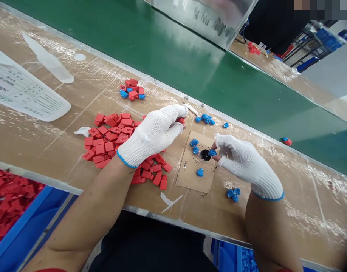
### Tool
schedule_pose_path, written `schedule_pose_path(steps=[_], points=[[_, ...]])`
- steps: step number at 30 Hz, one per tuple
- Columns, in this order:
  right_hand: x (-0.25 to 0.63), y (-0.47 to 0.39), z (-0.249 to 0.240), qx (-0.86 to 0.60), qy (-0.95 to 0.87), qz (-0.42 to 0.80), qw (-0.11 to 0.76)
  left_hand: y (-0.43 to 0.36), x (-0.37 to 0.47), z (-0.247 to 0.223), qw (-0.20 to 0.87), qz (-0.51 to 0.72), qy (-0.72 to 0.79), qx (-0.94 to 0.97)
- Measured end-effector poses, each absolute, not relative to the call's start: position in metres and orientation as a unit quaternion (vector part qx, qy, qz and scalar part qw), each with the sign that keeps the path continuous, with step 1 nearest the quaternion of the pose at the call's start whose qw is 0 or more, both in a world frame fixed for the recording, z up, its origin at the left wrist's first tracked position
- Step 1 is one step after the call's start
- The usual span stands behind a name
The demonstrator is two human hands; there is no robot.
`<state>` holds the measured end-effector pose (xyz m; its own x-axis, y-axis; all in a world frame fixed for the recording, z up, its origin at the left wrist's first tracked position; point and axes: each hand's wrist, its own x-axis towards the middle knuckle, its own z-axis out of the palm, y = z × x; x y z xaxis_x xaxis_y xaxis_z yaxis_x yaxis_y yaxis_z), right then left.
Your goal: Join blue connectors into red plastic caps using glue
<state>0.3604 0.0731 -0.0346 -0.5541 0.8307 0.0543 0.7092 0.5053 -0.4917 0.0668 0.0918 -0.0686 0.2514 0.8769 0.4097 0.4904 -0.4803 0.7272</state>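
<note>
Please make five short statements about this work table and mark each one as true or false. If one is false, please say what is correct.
1. The right hand holds a small blue piece at its fingertips. True.
2. The left hand holds a blue piece too. False: it holds a red block.
3. Both hands wear white gloves. True.
4. The cardboard sheet lies on the green belt. False: it lies on the brown table.
5. The bin at the lower left contains many red parts. True.
</note>
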Motion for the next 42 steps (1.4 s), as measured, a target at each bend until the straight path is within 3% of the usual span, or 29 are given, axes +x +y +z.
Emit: schedule_pose_path(steps=[22,25,32,42], points=[[0.363,0.075,-0.034,-0.451,-0.84,0.263,0.144,0.094,0.066,-0.07,0.244,0.42,0.456,0.745],[0.367,0.072,-0.033,-0.451,-0.806,0.316,0.217,0.09,0.071,-0.067,0.315,0.468,0.435,0.702],[0.348,0.062,-0.025,-0.383,-0.691,0.357,0.498,0.067,0.106,-0.059,0.615,0.536,0.261,0.516],[0.335,0.053,-0.029,-0.298,-0.631,0.434,0.569,0.053,0.132,-0.074,0.752,0.525,0.172,0.36]])
